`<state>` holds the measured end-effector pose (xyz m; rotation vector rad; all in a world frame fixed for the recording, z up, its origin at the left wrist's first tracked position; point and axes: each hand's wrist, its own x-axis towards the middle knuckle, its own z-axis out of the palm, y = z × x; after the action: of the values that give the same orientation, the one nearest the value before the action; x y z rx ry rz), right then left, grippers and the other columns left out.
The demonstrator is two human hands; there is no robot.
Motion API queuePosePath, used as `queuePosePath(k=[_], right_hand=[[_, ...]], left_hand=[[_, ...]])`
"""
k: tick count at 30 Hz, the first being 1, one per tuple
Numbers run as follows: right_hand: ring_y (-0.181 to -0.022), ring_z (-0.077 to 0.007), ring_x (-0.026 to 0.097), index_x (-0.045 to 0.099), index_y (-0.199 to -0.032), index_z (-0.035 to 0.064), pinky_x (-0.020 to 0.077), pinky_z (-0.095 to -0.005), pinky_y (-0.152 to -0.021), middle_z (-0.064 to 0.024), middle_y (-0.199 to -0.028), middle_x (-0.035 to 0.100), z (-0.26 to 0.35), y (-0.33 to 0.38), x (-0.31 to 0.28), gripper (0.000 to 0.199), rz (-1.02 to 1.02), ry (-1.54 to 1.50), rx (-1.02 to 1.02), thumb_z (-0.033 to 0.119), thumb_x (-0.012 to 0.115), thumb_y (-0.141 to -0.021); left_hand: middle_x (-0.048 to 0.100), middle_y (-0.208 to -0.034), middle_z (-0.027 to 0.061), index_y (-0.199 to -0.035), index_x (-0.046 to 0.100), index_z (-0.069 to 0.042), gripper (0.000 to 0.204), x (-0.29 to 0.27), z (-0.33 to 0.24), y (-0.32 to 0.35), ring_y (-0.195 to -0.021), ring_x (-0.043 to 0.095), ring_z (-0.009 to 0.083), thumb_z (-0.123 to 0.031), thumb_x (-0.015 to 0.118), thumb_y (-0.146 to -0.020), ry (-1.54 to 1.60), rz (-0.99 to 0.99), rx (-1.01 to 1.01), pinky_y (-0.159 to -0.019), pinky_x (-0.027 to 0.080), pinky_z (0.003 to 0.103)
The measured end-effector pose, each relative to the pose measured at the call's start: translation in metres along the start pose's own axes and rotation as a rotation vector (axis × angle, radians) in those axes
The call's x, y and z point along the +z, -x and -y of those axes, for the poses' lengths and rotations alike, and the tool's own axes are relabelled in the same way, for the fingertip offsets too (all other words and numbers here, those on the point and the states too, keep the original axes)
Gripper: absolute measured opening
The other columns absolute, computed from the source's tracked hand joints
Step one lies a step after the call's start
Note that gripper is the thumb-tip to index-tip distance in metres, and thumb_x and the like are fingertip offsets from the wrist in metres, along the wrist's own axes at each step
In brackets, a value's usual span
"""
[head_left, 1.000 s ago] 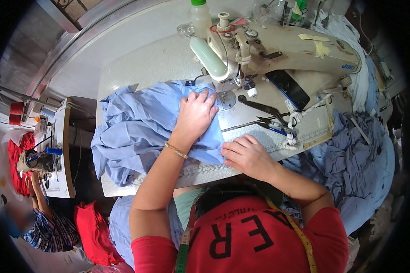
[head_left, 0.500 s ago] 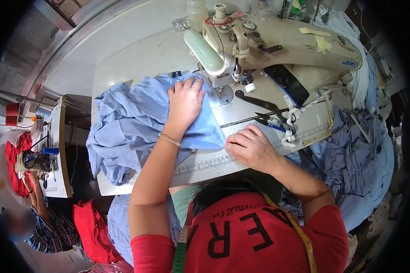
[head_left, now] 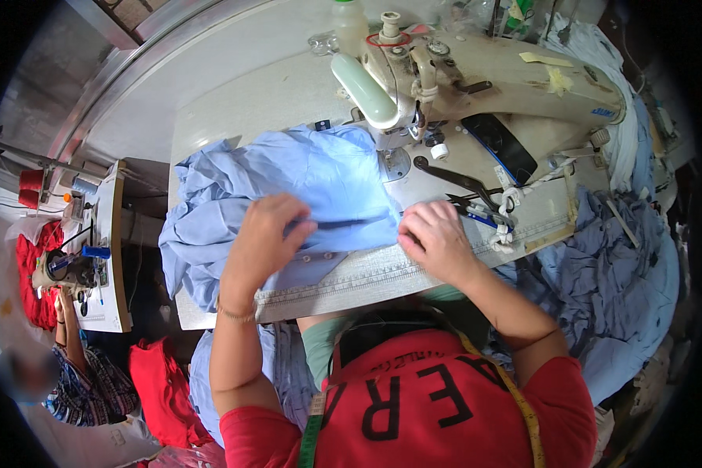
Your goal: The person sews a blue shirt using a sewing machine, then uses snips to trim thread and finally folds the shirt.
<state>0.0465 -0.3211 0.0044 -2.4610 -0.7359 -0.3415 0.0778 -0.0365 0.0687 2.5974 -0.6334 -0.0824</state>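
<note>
Looks like a sewing workshop: shows a sewing machine on a table, pale blue cloth spread beside it, scissors lying near and a heap of grey-blue cloth to the right. Holds a second sewing machine at far left (red thread near it) and a tape measure draped over someone's shoulders.

A head-worn wide fisheye looks steeply down on the sewing table from close above.

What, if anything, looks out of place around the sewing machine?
A black phone-like slab lies slanted close by the sewing machine, seemingly an odd spot for it; ragged yellow scraps cling to the machine itself. The blue cloth is merely rumpled.
</note>
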Motion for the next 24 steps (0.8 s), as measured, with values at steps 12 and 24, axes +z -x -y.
queuePosePath(k=[12,24], right_hand=[[-0.102,-0.0238,0.055,0.064,-0.099,0.0091,0.0374,-0.0417,-0.092,-0.005,-0.107,0.061,-0.013,-0.011,0.012,0.018,-0.056,0.047,-0.067,0.012,0.064,-0.082],[-0.118,-0.0345,0.049,0.051,-0.126,-0.0013,0.04,-0.0397,-0.099,-0.0185,-0.125,0.052,0.039,0.007,0.039,0.044,0.11,-0.527,0.143,0.011,0.063,-0.085]], left_hand=[[0.06,-0.103,0.0115,-0.104,0.064,-0.003,0.026,0.039,-0.003,0.056,-0.097,0.055,0.031,-0.015,0.068,-0.081,-0.077,-0.257,0.009,-0.087,0.041,0.039],[0.058,-0.084,-0.0062,-0.098,0.063,-0.004,0.02,0.032,0.01,0.022,-0.075,0.046,0.0021,-0.022,0.056,-0.098,1.054,-0.05,-0.289,-0.068,0.039,0.019]])
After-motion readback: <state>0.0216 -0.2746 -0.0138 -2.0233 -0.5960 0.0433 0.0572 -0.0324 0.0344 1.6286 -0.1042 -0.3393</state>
